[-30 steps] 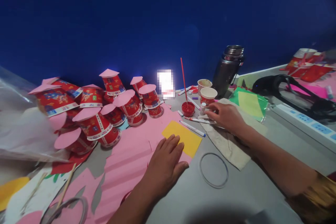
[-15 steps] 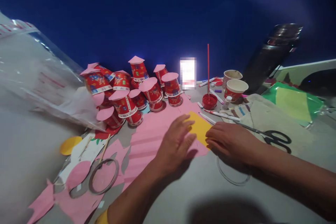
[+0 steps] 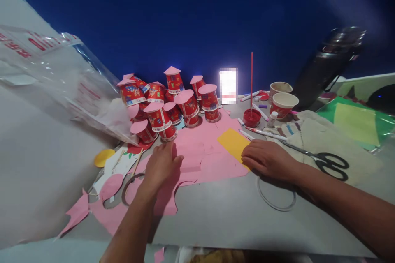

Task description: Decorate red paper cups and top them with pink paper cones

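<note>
My right hand (image 3: 269, 159) has its fingers curled over the right end of a yellow sheet of paper (image 3: 232, 141), which lies on a pink sheet (image 3: 193, 131). Farther left, my left hand (image 3: 163, 165) is over pink paper, just in front of the nearest red paper cups (image 3: 168, 132). Its thumb stands apart from the fingers, and nothing shows in it. Several red cups with pink paper cone tops (image 3: 187, 98) are piled behind it. Partly covered by my left forearm is a grey ring (image 3: 125, 191), perhaps a tape roll.
Black-handled scissors (image 3: 331, 164) lie on a cloth right of my right hand. Behind are markers (image 3: 265, 133), a red pot (image 3: 252, 120) with an upright stick, white-lined cups (image 3: 283, 107) and a dark flask (image 3: 327, 65). A clear plastic bag (image 3: 92, 90) leans at left.
My left hand has moved left, off the yellow paper and toward the cups. The right hand stays on the paper's right end. The view has shifted a little, showing the table's front edge.
</note>
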Demonstrator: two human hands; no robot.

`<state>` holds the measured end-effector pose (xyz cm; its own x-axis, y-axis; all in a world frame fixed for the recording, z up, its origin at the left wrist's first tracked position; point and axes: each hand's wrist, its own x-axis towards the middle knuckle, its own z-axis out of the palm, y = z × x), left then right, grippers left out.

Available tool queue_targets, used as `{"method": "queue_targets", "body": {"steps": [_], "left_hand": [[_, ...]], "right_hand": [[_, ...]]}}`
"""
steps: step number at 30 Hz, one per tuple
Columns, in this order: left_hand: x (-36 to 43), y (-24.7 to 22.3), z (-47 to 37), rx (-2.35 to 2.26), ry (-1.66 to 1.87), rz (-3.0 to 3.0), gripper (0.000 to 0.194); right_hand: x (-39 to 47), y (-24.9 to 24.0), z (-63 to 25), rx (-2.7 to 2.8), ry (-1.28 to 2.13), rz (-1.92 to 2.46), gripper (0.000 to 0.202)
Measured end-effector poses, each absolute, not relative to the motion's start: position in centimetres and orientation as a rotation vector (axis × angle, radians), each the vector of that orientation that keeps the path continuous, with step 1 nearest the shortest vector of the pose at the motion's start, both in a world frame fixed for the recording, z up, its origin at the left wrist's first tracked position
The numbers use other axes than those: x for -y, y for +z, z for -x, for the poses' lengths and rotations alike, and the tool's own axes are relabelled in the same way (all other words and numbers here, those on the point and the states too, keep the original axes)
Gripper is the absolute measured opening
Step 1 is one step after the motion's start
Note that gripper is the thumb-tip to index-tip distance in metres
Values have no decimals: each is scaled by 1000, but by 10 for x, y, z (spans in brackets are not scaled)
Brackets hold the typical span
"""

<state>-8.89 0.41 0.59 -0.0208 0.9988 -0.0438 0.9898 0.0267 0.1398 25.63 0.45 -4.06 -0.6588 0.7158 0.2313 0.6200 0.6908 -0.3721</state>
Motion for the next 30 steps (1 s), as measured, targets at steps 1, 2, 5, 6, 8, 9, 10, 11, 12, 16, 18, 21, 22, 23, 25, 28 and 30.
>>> {"method": "queue_targets", "body": {"steps": [1, 2, 5, 6, 8, 9, 10, 11, 12, 16, 18, 21, 22, 23, 25, 28, 30], "left_hand": [[-5, 4, 86, -2180, 118, -2100, 45], [-4, 2, 85, -2207, 158, -2093, 49], [0, -1, 85, -2226, 324, -2042, 62], [1, -2, 87, -2211, 354, -2029, 62], [2, -3, 90, -2171, 344, -2024, 52], [1, -2, 92, -2159, 316, -2026, 43], [0, -1, 93, -2154, 292, -2026, 34], [-1, 0, 93, -2150, 280, -2028, 26], [-2, 2, 92, -2142, 276, -2032, 19], [-2, 8, 77, -1992, 291, -2073, 3], [0, 7, 67, -1894, 292, -2092, 6], [1, 1, 56, -1866, 260, -2174, 11], [1, 0, 54, -1872, 196, -2193, 10], [0, 0, 53, -1847, 158, -2198, 12], [-3, 4, 50, -1752, 158, -2232, 19], [-11, 16, 42, -1607, 197, -2237, 18], [-19, 21, 34, -1605, 200, -2287, 20]], "right_hand": [[-4, -42, -258, 2534, 354, 1043, 32], [-4, -44, -260, 2522, 337, 1043, 30], [-3, -49, -263, 2494, 313, 1039, 27], [-2, -51, -263, 2492, 312, 1035, 27], [-2, -53, -261, 2496, 322, 1026, 29], [-2, -54, -261, 2497, 331, 1023, 29], [-3, -54, -260, 2498, 342, 1024, 30], [-3, -54, -259, 2497, 353, 1025, 30], [-3, -54, -259, 2494, 360, 1027, 30], [-3, -51, -257, 2477, 360, 1044, 30], [-2, -49, -255, 2481, 353, 1047, 29], [-4, -46, -254, 2497, 362, 1051, 29], [-5, -45, -254, 2505, 372, 1058, 28], [-6, -45, -253, 2500, 367, 1066, 27], [-6, -45, -252, 2498, 347, 1084, 26], [-4, -46, -250, 2499, 327, 1080, 24], [-3, -44, -251, 2488, 292, 1074, 22]]}}
